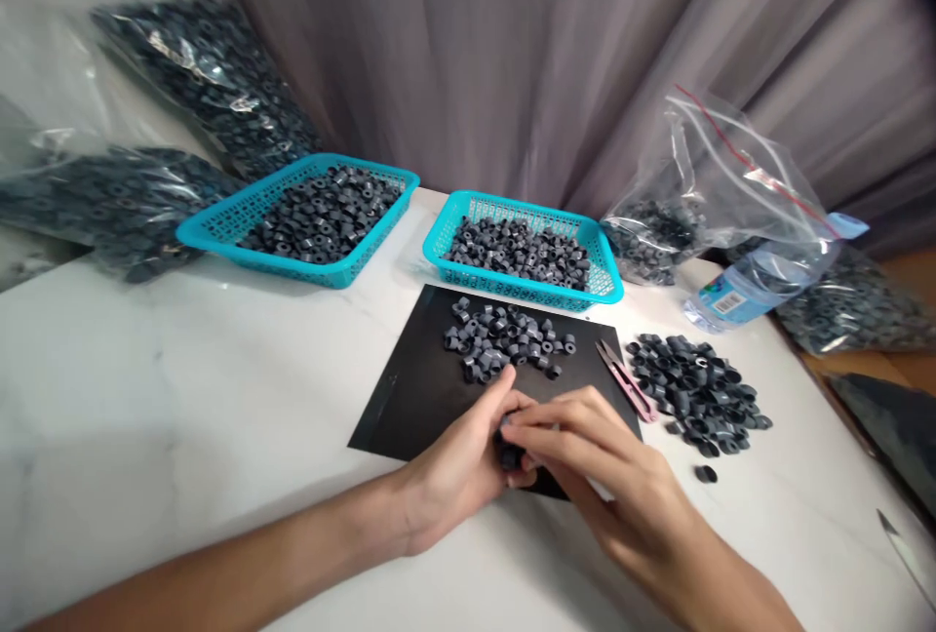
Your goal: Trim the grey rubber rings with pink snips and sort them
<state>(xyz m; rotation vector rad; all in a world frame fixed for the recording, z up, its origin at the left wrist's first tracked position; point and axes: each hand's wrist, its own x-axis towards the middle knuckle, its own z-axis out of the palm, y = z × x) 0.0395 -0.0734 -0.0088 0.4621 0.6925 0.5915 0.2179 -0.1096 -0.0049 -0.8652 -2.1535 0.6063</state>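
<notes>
Over the front of a black mat [402, 388], my left hand [460, 452] is curled around a few small black rubber-like caps [511, 457], its thumb pointing up. The fingertips of my right hand [600, 442] pinch at a dark cap in the left palm; they partly hide it. Beyond both hands lies a loose pile of grey ring-shaped pieces [489, 339] on the mat. Pink-handled thread snips [627, 382] rest at the mat's right edge, blades pointing away. Right of them is a heap of black caps [694, 388], with one stray cap [706, 474] nearer me.
Two turquoise baskets [285, 269] [523, 293] full of grey pieces stand behind the mat. Bulging plastic bags [197, 66] of pieces sit at left; another bag [658, 222] and a tilted water bottle [767, 271] are at right. A blade [903, 549] lies at the right edge.
</notes>
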